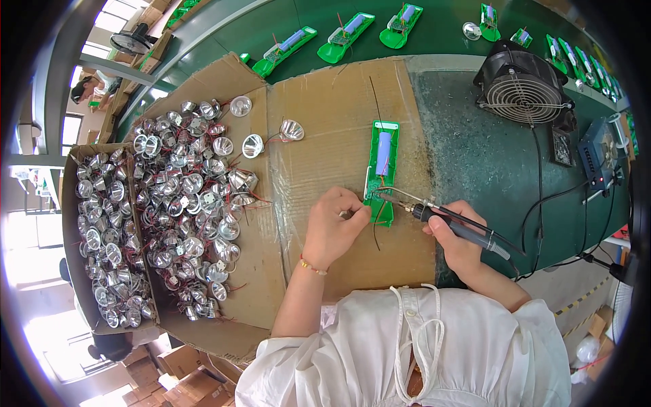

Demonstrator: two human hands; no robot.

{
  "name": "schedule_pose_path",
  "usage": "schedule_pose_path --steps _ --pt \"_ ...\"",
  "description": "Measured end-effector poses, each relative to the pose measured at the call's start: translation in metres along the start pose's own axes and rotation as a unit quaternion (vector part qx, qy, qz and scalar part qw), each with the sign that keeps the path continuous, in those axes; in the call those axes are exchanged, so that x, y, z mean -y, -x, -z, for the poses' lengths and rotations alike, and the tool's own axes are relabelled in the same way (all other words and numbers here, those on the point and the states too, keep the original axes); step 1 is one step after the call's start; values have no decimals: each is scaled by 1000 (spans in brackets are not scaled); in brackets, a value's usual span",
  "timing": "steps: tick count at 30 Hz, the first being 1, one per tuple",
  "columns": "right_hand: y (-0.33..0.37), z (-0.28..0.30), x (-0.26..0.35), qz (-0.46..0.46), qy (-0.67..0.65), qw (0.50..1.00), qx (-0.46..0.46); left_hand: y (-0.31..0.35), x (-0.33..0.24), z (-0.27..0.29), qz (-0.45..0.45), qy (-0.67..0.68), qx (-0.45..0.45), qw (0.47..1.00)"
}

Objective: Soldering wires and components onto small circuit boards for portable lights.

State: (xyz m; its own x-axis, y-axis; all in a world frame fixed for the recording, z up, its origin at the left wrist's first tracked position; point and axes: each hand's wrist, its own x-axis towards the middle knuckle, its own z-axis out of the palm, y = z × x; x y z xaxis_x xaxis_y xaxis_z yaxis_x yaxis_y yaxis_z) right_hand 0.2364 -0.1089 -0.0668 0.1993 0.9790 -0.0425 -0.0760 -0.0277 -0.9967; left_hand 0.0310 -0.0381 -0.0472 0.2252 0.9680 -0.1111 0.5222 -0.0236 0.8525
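A green plastic housing (380, 214) lies lengthwise on the cardboard sheet before me, with a purple cylindrical battery (384, 153) in its upper half and thin wires around its lower half. My right hand (460, 244) grips a soldering iron (468, 234) with a dark handle. Its tip points left over the housing's lower half, where wires meet; whether it touches them I cannot tell. My left hand (336, 222) is at the housing's lower left edge, fingers pinched together. What they hold, if anything, is hidden. A thin dark wire (375, 102) sticks out past the housing's far end.
Cardboard boxes at left hold many silvery reflector cups (193, 183) with red wires; a few loose cups (291, 130) lie on the cardboard. A black fan (522, 88) and blue soldering station (598, 156) stand right. More green housings (346, 37) line the far bench.
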Motion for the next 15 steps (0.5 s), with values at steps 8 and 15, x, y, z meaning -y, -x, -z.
schedule_pose_path --steps 8,15 --pt "-3 6 9 -3 -26 999 -41 -10 2 0 -34 13 -2 999" --pt "4 9 0 -4 -32 999 -28 0 11 1 -49 -20 11 999"
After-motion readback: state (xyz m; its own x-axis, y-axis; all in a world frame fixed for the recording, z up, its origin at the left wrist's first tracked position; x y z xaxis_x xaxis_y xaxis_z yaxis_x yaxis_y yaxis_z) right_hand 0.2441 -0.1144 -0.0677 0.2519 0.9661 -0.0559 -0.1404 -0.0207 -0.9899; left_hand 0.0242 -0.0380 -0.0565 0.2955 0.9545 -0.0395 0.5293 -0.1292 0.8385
